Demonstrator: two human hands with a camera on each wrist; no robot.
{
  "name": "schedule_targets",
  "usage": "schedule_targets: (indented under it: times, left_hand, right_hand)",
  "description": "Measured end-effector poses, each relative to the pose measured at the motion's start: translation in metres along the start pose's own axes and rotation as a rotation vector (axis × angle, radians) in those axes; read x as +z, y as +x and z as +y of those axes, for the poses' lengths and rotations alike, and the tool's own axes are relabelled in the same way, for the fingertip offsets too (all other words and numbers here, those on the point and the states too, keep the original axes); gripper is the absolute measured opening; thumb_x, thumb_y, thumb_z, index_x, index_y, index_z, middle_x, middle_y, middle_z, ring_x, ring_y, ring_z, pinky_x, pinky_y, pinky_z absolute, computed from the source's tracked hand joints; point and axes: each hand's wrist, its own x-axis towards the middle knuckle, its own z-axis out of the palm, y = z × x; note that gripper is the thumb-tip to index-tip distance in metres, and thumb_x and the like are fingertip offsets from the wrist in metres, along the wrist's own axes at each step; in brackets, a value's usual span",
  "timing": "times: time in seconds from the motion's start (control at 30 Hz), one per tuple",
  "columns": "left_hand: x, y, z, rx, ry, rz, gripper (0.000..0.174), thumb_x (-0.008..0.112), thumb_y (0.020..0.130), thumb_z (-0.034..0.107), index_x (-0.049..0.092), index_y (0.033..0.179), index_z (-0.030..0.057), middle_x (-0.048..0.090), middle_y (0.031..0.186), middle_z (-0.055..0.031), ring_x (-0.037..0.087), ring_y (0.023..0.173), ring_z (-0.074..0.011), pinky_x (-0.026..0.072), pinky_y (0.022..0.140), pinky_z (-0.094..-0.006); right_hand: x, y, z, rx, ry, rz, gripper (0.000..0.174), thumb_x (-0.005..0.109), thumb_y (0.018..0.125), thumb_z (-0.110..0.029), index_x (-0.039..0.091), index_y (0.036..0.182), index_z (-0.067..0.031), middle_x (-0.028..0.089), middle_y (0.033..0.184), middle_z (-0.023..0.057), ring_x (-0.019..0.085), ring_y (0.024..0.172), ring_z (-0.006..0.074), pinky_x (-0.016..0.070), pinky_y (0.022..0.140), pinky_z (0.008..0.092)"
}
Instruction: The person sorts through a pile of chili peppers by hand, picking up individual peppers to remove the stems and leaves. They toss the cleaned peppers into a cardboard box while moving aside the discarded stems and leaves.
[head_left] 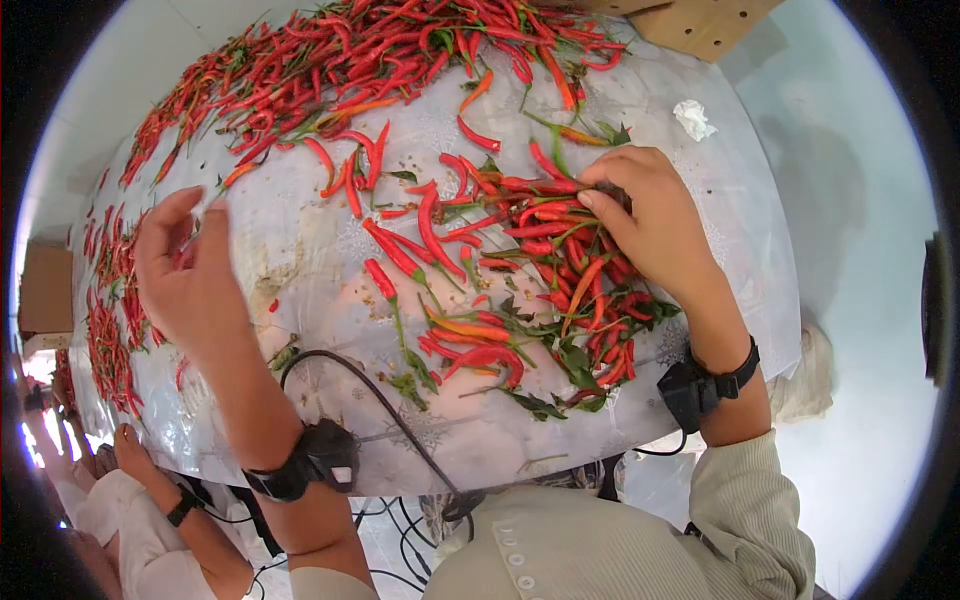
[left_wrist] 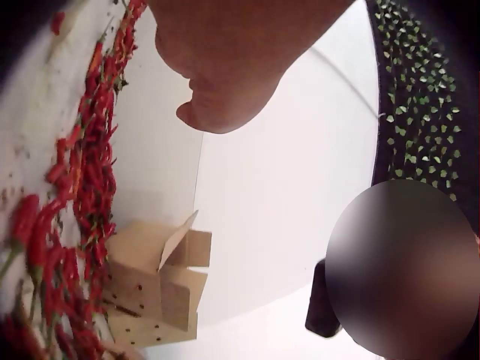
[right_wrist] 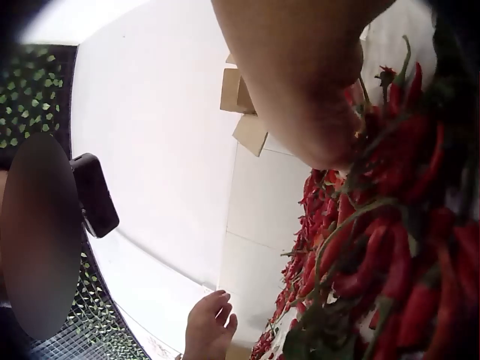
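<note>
Over the right side of the table, my right hand (head_left: pixel 650 215) pinches the end of a red chili pepper (head_left: pixel 540 185) between thumb and fingers. Beneath and beside it lies a pile of red chilies (head_left: pixel 590 290) with green stems and leaves. My left hand (head_left: pixel 190 275) is raised at the left, its fingers loosely bent and apart, with no chili seen in its grasp. The right wrist view shows my left hand (right_wrist: pixel 210 326) too, while my right hand (right_wrist: pixel 315 112) is at the chilies (right_wrist: pixel 397 255). In the left wrist view, my left hand (left_wrist: pixel 225 75) shows only partly.
A large heap of chilies (head_left: pixel 340 60) covers the far side of the plastic-covered table (head_left: pixel 330 440). Cardboard boxes (head_left: pixel 705 25) stand beyond it. A crumpled white tissue (head_left: pixel 694 120) lies at the right. A black cable (head_left: pixel 400 425) crosses the near edge. Another person's arm (head_left: pixel 190 510) is at lower left.
</note>
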Motion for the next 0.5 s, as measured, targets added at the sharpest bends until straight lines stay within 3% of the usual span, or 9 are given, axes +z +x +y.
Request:
schedule_targets:
  times: [0.23, 0.33, 0.5]
  left_hand:
    - [0.020, -0.038, 0.042, -0.197, -0.625, -0.502, 0.022, 0.071, 0.081, 0.004, 0.063, 0.102, 0.0026, 0.060, 0.095, -0.0004, 0.052, 0.086, -0.0092, 0.0448, 0.076, -0.0237]
    - [0.019, -0.047, 0.056, -0.252, -0.689, -0.713, 0.022, 0.070, 0.083, 0.006, 0.062, 0.103, 0.0010, 0.060, 0.095, -0.0008, 0.052, 0.085, -0.0083, 0.0449, 0.077, -0.0232]
    - [0.023, -0.057, 0.063, -0.175, -0.620, -0.797, 0.020, 0.074, 0.082, 0.012, 0.066, 0.098, 0.0025, 0.060, 0.096, -0.0026, 0.054, 0.083, -0.0089, 0.0452, 0.075, -0.0237]
  right_hand:
    - [-0.003, 0.001, -0.010, 0.000, 0.076, 0.064, 0.012, 0.069, 0.075, -0.008, 0.064, 0.086, -0.0055, 0.064, 0.086, 0.0105, 0.056, 0.088, 0.0328, 0.0448, 0.079, 0.0411]
    - [-0.006, 0.002, -0.021, -0.080, 0.136, 0.168, 0.012, 0.070, 0.074, -0.007, 0.065, 0.086, -0.0067, 0.064, 0.086, 0.0088, 0.057, 0.087, 0.0309, 0.0450, 0.078, 0.0399]
    - [-0.010, 0.000, -0.042, -0.177, 0.225, 0.174, 0.013, 0.071, 0.073, -0.007, 0.066, 0.084, -0.0094, 0.064, 0.085, 0.0061, 0.058, 0.085, 0.0282, 0.0452, 0.078, 0.0394]
